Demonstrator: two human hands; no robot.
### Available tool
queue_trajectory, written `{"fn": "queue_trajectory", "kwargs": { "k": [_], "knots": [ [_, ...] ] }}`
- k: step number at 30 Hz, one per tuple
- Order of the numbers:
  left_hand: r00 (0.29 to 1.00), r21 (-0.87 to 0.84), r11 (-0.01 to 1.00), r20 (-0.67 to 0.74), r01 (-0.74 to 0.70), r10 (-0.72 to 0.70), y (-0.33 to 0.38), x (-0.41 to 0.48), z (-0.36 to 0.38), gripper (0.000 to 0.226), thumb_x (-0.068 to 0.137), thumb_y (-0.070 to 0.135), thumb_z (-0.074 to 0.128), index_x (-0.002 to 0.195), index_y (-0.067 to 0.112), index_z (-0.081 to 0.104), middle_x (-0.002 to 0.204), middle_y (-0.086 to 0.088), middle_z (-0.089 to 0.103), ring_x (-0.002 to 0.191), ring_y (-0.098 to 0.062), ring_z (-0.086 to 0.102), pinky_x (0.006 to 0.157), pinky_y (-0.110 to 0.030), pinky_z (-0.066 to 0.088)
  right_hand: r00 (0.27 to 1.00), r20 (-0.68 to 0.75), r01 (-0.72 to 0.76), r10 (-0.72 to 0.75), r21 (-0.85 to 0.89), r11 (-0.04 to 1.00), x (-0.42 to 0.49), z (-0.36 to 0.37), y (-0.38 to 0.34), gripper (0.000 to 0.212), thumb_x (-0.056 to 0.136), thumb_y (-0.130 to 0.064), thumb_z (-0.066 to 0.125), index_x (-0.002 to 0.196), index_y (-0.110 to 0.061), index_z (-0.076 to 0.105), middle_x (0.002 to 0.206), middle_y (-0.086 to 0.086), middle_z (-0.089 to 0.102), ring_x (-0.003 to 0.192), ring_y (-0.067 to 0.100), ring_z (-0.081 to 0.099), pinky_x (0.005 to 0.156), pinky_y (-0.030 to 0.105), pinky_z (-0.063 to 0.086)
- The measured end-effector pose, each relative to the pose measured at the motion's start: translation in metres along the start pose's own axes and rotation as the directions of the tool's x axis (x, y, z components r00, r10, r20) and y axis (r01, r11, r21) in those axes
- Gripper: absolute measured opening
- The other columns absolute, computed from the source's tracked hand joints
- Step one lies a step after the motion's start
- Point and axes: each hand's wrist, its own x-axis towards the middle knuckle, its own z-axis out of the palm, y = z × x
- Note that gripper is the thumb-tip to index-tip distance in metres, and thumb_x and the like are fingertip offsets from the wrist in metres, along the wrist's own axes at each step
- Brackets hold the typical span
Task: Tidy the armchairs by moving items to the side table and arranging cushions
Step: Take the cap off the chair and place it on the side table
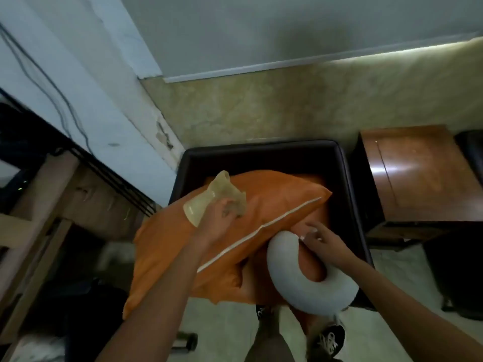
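A dark armchair [264,150] stands against the wall below me. An orange cushion [264,205] with a white piped edge lies tilted across its seat and overhangs the left arm. My left hand [222,214] grips a crumpled, translucent yellowish plastic bottle [209,202] above that cushion. A grey U-shaped neck pillow [308,291] rests at the seat's front right. My right hand [317,237] lies on the pillow's upper end, fingers spread, touching the cushion's edge. More orange fabric shows under the cushion and inside the pillow's curve.
A brown wooden side table [418,176] stands right of the armchair, and a dark object [470,150] lies beyond it. A wooden frame [34,218] and cables line the left wall. My shoes [329,338] stand on the pale floor at the chair's front.
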Motion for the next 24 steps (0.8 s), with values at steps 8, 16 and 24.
{"fn": "queue_trajectory", "kwargs": {
  "k": [8, 16, 24],
  "knots": [
    [0.971, 0.468, 0.859, 0.206, -0.208, 0.123, -0.017, 0.107, 0.007, 0.062, 0.088, 0.055, 0.065, 0.144, 0.033, 0.049, 0.162, 0.001, 0.027, 0.153, -0.023, 0.013, 0.121, -0.053, 0.024, 0.985, -0.102, -0.129, 0.138, 0.082, 0.988, -0.001, 0.012, -0.01, 0.05, 0.101, -0.044, 0.055, 0.147, -0.036, 0.039, 0.126, -0.001, 0.057, 0.108, 0.016, 0.057, 0.088, 0.03, 0.046],
    [0.889, 0.462, 0.766, 0.322, -0.447, 0.325, -0.045, 0.128, 0.043, 0.026, 0.095, 0.046, 0.062, 0.081, 0.024, 0.063, 0.078, 0.006, 0.065, 0.077, -0.018, 0.058, 0.086, -0.039, 0.037, 0.965, -0.175, -0.16, 0.193, 0.183, 0.97, -0.005, 0.023, 0.007, 0.041, 0.1, -0.036, 0.055, 0.134, -0.052, 0.038, 0.115, -0.002, 0.067, 0.1, 0.012, 0.067, 0.086, 0.033, 0.055],
    [0.828, 0.262, 0.795, 0.306, -0.548, 0.47, -0.005, 0.118, 0.063, 0.044, 0.092, 0.056, 0.053, 0.067, 0.021, 0.044, 0.06, 0.007, 0.044, 0.058, -0.017, 0.049, 0.058, -0.036, 0.037, 0.962, -0.193, -0.151, 0.194, 0.213, 0.965, -0.012, 0.016, 0.017, 0.042, 0.101, -0.029, 0.054, 0.139, -0.043, 0.042, 0.107, -0.004, 0.069, 0.096, 0.012, 0.068, 0.087, 0.033, 0.056]
  ]
}}
